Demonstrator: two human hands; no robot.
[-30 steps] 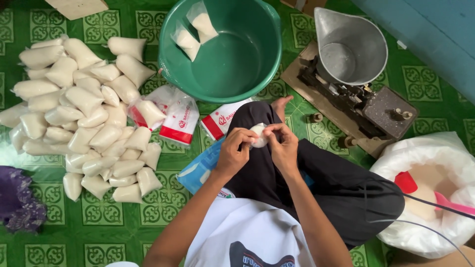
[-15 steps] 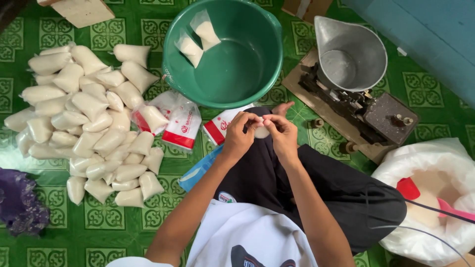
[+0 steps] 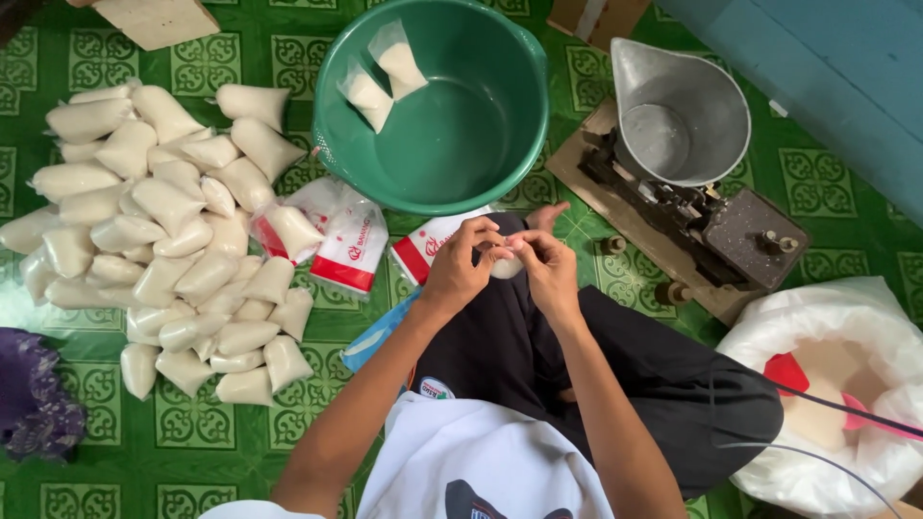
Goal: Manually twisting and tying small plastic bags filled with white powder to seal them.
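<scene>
Mid-frame, over the knee, left hand [image 3: 460,274] and right hand [image 3: 548,272] both pinched the neck of a small white-filled bag [image 3: 505,265], apparently tying it shut; cinching needs firm, steady pull, pile of tied bags [image 3: 159,231] lying at left.

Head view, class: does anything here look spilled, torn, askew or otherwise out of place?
Nothing stands out. The filled bags lie heaped but intact on the floor, with no spill visible. Two bags rest inside the green basin, the scale sits level on its board, and both hands hold one small bag.
</scene>
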